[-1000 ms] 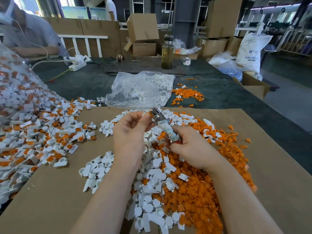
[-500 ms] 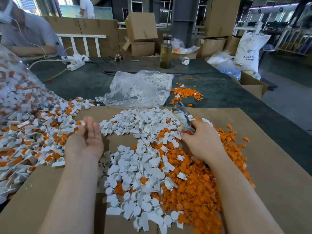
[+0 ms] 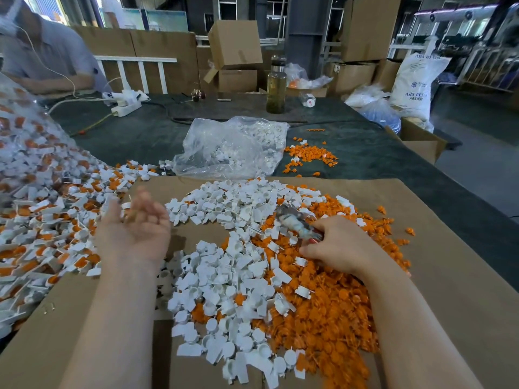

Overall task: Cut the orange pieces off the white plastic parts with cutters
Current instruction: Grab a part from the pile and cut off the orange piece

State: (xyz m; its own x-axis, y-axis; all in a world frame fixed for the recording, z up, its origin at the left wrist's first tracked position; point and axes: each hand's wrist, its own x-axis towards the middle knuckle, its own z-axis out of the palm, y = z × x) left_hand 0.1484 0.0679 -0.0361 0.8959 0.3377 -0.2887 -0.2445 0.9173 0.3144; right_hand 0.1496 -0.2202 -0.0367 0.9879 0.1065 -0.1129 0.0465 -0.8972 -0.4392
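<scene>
Two hands work above a sheet of cardboard (image 3: 449, 276) on the desk (image 3: 379, 153). The right hand (image 3: 341, 249) holds the cutters (image 3: 299, 223), fingers curled round the handles; the tool head points far-left and is blurred. This hand rests on the heap of cut orange pieces (image 3: 323, 318), which covers the right and near part of the cardboard. The left hand (image 3: 140, 230) is lifted, palm turned up, fingers loosely curved and blurred; whether the fingertips hold anything cannot be told. It hovers at the left edge of the cardboard.

Trimmed white parts (image 3: 224, 290) lie in a pile between the two hands and reach the near edge, overlapping the orange heap. To the left, uncut white parts with orange pieces attached (image 3: 50, 234) spread across the desk out of a clear bag (image 3: 16, 130).

Beyond the cardboard lies a clear plastic bag of white parts (image 3: 233, 147), with a small scatter of orange scraps (image 3: 309, 157) just to its right. Farther off stand a glass bottle (image 3: 276, 85) and a power strip (image 3: 126, 103). A seated person (image 3: 47, 60) is at far left. Cardboard boxes (image 3: 236, 46) and a white sack (image 3: 415, 82) stand behind the desk.
</scene>
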